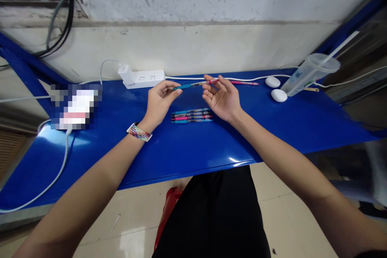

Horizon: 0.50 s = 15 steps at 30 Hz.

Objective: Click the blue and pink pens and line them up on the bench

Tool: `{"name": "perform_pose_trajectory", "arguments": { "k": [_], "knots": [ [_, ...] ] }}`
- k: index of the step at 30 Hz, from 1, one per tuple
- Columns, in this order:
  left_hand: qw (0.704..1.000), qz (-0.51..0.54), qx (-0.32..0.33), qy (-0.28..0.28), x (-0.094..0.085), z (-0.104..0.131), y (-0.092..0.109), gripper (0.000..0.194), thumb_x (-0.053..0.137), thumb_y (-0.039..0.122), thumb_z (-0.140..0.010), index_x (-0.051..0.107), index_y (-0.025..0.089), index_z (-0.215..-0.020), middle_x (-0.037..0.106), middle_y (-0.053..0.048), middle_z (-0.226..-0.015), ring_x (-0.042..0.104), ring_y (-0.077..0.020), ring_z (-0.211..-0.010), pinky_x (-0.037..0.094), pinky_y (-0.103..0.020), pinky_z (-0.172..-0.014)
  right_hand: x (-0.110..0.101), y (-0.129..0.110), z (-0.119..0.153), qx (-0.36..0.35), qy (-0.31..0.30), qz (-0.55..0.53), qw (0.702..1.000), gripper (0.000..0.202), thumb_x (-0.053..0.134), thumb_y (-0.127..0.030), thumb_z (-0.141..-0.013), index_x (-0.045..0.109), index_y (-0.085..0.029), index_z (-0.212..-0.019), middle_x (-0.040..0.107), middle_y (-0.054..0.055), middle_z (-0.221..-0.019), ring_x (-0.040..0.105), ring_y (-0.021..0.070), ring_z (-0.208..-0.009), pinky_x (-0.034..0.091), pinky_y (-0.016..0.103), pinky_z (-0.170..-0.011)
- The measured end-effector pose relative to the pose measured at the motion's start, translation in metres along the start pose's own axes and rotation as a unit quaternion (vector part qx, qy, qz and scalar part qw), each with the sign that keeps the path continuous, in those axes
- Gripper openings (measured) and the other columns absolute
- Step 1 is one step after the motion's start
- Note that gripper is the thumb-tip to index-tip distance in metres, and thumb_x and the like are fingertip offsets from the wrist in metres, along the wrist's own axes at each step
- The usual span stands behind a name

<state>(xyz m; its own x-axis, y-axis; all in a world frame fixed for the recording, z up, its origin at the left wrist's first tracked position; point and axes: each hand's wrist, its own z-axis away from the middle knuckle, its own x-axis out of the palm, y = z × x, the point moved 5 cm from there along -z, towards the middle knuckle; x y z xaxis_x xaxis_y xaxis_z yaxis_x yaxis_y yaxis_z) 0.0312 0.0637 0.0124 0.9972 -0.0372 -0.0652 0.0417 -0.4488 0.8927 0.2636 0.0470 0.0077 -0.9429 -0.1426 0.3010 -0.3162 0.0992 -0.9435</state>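
A clear-barrelled pen (198,84) with a blue grip and a pink end lies level between my hands, raised over the blue table (193,149). My left hand (161,102) pinches its blue end with thumb and fingertips. At the pink end, my right hand (223,98) has it between thumb and forefinger, palm turned up and the other fingers curled loosely. Below the hands, several pens (192,116) with blue, black and pink grips lie side by side. Beyond the right hand a pink pen (245,83) rests on the table, partly hidden by that hand.
A white power strip (146,78) with a plugged-in charger (125,74) sits along the wall. To the left is a blurred-out device (75,109) with white cables. On the right stand a tilted plastic cup (308,74) with a straw and two white rounded objects (278,95).
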Motion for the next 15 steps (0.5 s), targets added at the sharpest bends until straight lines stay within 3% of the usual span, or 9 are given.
{"name": "perform_pose_trajectory", "arguments": {
  "k": [3,6,10,15],
  "knots": [
    [1.000,-0.015,0.009,-0.013,-0.004,-0.001,0.002,0.017,0.088,0.028,-0.083,0.081,0.024,-0.097,0.079,-0.004,-0.095,0.073,-0.0199,-0.088,0.062,-0.035,-0.084,-0.001,-0.001,0.002,-0.033,0.035,0.073,0.996,0.042,0.084,-0.057,-0.089,0.086,-0.025,-0.115,0.085,0.007,-0.104,0.078,0.0228,-0.090,0.070,0.038,-0.083],
    [0.999,-0.039,0.005,-0.037,-0.008,-0.003,0.003,0.016,0.087,0.026,-0.082,0.079,0.024,-0.095,0.076,-0.003,-0.088,0.070,-0.0198,-0.083,0.060,-0.034,-0.080,-0.003,-0.005,0.002,-0.092,0.039,0.148,0.984,0.025,0.088,-0.047,-0.086,0.089,-0.026,-0.100,0.085,0.006,-0.098,0.076,0.0224,-0.086,0.068,0.040,-0.083],
    [0.991,-0.096,0.010,-0.088,-0.008,-0.003,0.003,0.014,0.084,0.033,-0.090,0.084,0.025,-0.101,0.079,-0.005,-0.089,0.072,-0.0222,-0.085,0.060,-0.038,-0.086,-0.007,-0.009,0.000,-0.121,0.001,0.252,0.960,0.014,0.084,-0.036,-0.088,0.090,-0.024,-0.093,0.086,0.008,-0.097,0.077,0.0254,-0.090,0.063,0.044,-0.091],
    [0.967,-0.208,0.042,-0.143,-0.007,-0.001,0.004,0.014,0.082,0.042,-0.092,0.087,0.029,-0.090,0.084,-0.006,-0.096,0.073,-0.0271,-0.096,0.056,-0.044,-0.095,-0.003,-0.012,0.003,-0.122,-0.082,0.392,0.908,0.014,0.077,-0.025,-0.088,0.090,-0.021,-0.093,0.087,0.007,-0.094,0.078,0.0260,-0.088,0.060,0.043,-0.090]
  ]
}}
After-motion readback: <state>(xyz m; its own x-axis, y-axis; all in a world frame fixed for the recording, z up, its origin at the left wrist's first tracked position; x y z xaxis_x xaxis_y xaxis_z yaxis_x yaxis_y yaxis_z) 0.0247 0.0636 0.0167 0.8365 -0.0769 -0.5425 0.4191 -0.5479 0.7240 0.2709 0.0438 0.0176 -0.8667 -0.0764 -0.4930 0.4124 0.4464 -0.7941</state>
